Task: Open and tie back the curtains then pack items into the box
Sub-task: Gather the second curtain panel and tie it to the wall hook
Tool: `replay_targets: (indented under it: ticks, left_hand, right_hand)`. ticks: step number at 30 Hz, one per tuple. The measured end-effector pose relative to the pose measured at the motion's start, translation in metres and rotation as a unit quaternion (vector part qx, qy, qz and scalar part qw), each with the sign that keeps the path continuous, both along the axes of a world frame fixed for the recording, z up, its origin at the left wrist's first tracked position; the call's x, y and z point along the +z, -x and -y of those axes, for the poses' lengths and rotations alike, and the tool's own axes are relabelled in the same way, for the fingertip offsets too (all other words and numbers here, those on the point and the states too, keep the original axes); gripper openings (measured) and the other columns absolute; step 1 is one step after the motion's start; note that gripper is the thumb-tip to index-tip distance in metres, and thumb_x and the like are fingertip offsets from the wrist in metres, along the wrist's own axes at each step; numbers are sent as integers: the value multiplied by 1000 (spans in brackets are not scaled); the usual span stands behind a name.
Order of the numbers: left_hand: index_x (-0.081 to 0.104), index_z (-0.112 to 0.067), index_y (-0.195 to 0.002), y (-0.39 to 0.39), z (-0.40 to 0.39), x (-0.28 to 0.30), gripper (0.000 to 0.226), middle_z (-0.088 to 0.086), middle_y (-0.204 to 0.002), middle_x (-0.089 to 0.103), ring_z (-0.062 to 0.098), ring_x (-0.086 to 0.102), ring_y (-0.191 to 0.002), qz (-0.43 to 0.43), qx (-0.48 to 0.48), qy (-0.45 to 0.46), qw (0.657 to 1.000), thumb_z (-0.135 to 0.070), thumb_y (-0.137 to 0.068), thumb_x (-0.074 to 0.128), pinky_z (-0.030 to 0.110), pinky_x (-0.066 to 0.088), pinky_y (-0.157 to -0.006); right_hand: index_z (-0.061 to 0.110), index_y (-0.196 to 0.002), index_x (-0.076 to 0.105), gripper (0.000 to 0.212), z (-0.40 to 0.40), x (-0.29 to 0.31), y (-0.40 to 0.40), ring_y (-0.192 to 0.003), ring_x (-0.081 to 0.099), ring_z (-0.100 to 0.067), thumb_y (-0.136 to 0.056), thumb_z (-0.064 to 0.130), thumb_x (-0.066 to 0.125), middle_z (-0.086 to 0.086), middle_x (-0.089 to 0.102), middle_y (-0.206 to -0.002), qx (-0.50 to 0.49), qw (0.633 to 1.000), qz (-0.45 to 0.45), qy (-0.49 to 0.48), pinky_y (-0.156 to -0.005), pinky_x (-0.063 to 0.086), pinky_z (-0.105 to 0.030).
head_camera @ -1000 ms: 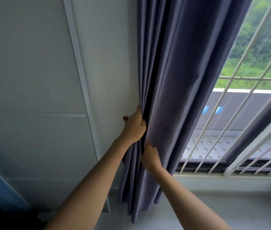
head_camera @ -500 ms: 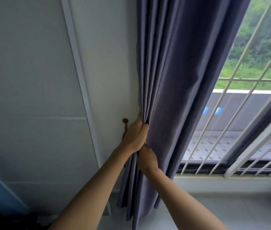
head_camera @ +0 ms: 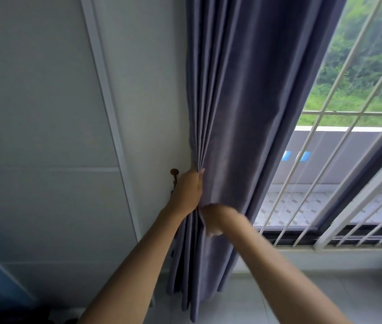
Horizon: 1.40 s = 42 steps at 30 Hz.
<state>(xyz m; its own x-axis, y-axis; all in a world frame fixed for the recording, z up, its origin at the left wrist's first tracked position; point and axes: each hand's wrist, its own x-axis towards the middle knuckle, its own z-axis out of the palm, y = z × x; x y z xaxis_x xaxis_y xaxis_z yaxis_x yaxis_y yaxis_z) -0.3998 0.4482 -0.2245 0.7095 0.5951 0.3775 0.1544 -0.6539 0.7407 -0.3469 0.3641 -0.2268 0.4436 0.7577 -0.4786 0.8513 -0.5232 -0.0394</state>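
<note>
Grey-violet pleated fabric curtain (head_camera: 243, 127), gathered against the white wall (head_camera: 143, 90) left of the barred window (head_camera: 339, 164). Left hand (head_camera: 188, 191) grips the bunched pleats beside a brown wall hook (head_camera: 174, 172). Right hand (head_camera: 218, 218), blurred, touches the curtain just below; its grip cannot be told.

white window bars (head_camera: 339, 127) — green slope (head_camera: 358, 73) beyond; brown wall hook (head_camera: 174, 172) on pale wall (head_camera: 45, 113).
</note>
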Motion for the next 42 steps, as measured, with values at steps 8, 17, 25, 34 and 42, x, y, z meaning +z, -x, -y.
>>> replay_targets:
  ticks: [8,17,25,34,42]
  left_hand:
    - [50,-9,-82,-5,-2,-4,27,-3,-52,36,11,36,-45,9,-6,-13,1000,-17,-102,33,36,42,-55]
    - [53,-5,-88,-8,-4,-5,31,-1,-56,42,15,44,-49,8,-9,-7,1000,-19,-103,30,38,48,-60]
    - [32,-22,-70,0,2,0,34,-6,-50,31,5,37,-36,5,-19,12,1000,-16,-103,31,16,30,-42]
    - [52,14,-94,2,3,-1,32,18,-69,54,16,52,-61,36,-13,29,999,-11,-102,33,13,37,-52]
    - [46,-16,-75,-2,4,-2,31,-7,-55,40,0,43,-43,38,-17,36,998,-16,-103,33,12,34,-47]
  right_hand:
    - [14,-110,64,31,46,213,-49,-106,56,-29,-82,19,52,-13,62,-112,-38,704,227,-671,-87,40,-21]
    - [11,-120,49,52,27,259,-104,-81,60,-11,-75,32,63,0,63,-93,-130,613,146,-766,-68,38,-2]
    - [7,-133,40,62,0,168,-127,-113,55,-29,-78,23,64,-15,55,-126,-237,693,25,-681,-83,40,-23]
    - [1,-127,53,37,7,35,-93,-114,56,-40,-90,5,47,-22,62,-121,-259,822,-33,-506,-86,46,-33]
    - [8,-135,40,43,18,-58,-48,-105,62,-37,-92,9,44,-19,65,-114,-238,915,-22,-326,-79,50,-36]
